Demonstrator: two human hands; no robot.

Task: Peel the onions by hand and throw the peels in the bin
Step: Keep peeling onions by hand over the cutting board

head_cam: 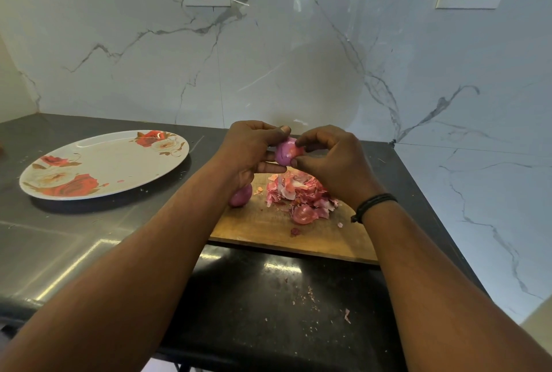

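Head view: my left hand (254, 150) cups the onion (285, 155), fingers curled round it; my right hand (328, 162), touching its right side, pinches a skin flap. Peel pile (301, 195) lies just below my right hand, nearer it.

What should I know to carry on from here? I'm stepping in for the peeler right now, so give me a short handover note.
Left hand: its grip holds the small purple onion above the board.
Right hand: fingertips pinch the skin at the top of that onion, mid-peel.
A second purple onion lies on the wooden chopping board, partly hidden by the left wrist.
Pile of pink and white onion peels sits on the board; a few flakes lie on the black countertop.
The floral oval plate at left holds no onions.
Left to do: finish peeling, then bin the peels. No bin is in view.
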